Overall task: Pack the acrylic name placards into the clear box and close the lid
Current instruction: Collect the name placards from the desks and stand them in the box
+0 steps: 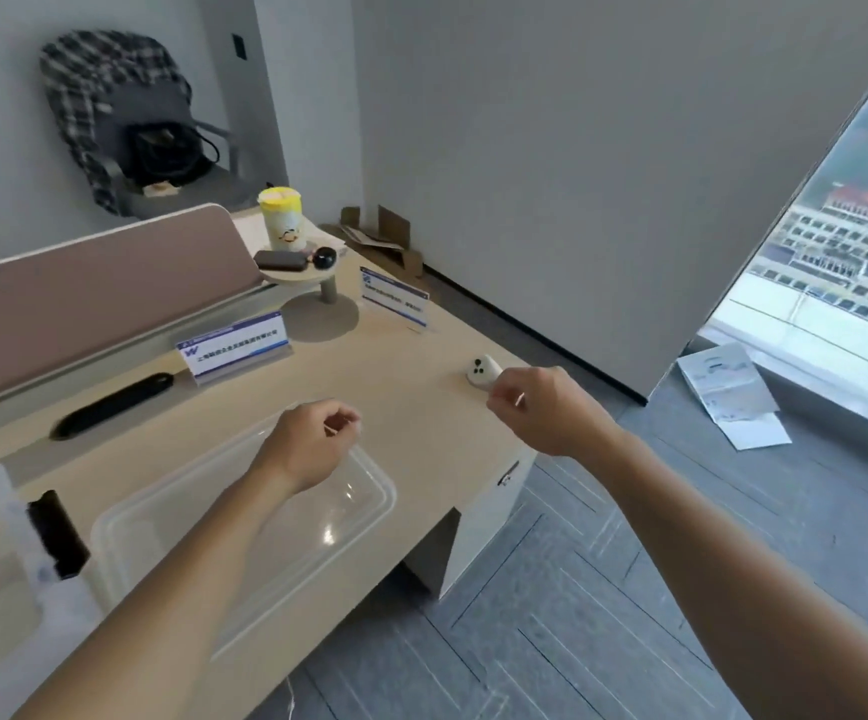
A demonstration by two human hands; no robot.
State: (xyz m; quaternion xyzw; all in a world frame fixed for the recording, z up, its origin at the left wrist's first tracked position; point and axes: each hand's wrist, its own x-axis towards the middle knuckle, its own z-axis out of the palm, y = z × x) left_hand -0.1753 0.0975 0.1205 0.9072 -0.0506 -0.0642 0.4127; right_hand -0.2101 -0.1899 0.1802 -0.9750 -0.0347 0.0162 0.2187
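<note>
Left hand [312, 449] is hovering over the box [244, 517], fingers curled together, holding nothing; right hand [541, 407], loosely closed and empty, is reaching forward. Both placards [234, 345] [394, 302] are standing on the bench [421, 387], beyond the box. Better gripping each by its edges, I judge.

I see both forearms bare up to the frame edge, with no sleeves, and my left hand [312, 449] and right hand [546, 407] ungloved.
</note>
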